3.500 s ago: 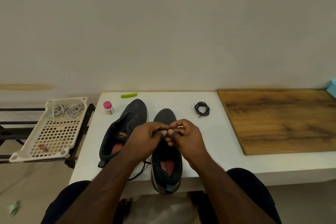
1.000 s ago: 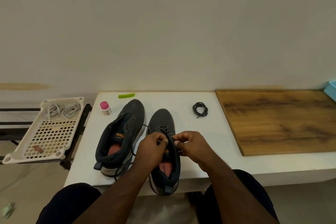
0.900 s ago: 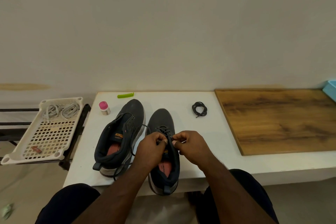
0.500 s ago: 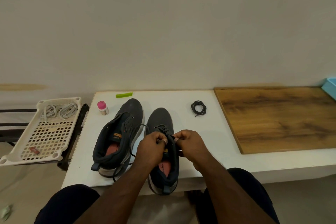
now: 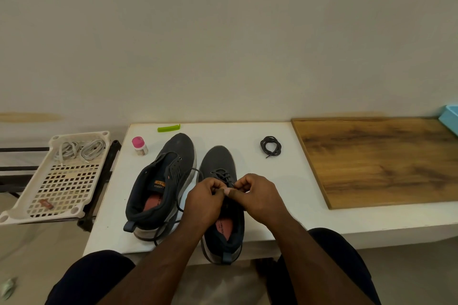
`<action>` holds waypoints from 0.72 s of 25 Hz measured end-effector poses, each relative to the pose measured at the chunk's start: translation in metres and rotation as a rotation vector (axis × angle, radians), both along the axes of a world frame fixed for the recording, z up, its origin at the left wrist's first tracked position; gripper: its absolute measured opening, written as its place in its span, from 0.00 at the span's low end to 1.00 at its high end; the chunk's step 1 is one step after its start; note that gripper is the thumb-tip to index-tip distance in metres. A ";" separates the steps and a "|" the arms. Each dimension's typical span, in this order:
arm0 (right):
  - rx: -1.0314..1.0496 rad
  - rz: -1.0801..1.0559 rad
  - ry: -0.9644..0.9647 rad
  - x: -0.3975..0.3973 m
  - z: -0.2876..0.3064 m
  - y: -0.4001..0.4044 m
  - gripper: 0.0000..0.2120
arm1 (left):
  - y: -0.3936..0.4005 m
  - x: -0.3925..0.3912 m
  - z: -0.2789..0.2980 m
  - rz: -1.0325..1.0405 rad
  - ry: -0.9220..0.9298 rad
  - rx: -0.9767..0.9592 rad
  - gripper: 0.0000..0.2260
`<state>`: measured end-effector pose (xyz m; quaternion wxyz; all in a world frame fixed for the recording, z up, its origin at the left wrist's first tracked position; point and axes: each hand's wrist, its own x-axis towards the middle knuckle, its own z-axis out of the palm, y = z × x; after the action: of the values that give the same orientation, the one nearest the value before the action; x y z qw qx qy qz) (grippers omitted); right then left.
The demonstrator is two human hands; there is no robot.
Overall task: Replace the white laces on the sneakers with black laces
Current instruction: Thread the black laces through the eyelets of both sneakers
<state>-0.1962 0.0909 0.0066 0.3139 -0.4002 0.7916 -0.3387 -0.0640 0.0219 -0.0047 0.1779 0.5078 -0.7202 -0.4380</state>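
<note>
White table (image 5: pixel 247 131) carries both dark sneakers: right sneaker (image 5: pixel 220 163) directly under the hands, left sneaker (image 5: pixel 178 153) just left of them, unlaced, loose lace trailing beside it. Left hand (image 5: pixel 204 202) and right hand (image 5: pixel 259 197) are curled, fingertips meeting, pinching the black lace (image 5: pixel 221 176) at the upper eyelets. Spare black lace coil (image 5: pixel 270 146) lies beyond the right hand; white laces (image 5: pixel 79 150) sit in the tray (image 5: pixel 22 208) far left. Risks: skipped eyelet, uneven lace ends, aglet slipping from the pinch.

Left hand (image 5: pixel 204 199) and right hand (image 5: pixel 257 195) meet, fingers curled, pinching.
</note>
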 end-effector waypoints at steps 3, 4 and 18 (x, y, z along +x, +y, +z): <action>0.039 -0.036 0.029 -0.002 -0.003 -0.003 0.06 | 0.000 0.000 0.000 -0.001 -0.015 -0.029 0.04; 0.047 -0.083 -0.074 -0.004 -0.005 -0.003 0.06 | 0.000 0.000 0.000 0.002 -0.011 -0.032 0.04; 0.069 -0.195 -0.489 -0.008 -0.002 -0.002 0.07 | 0.006 -0.004 -0.006 -0.006 -0.025 -0.134 0.05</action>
<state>-0.2047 0.0892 0.0043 0.4752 -0.2171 0.7382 -0.4268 -0.0679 0.0279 -0.0103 0.2014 0.4981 -0.7514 -0.3831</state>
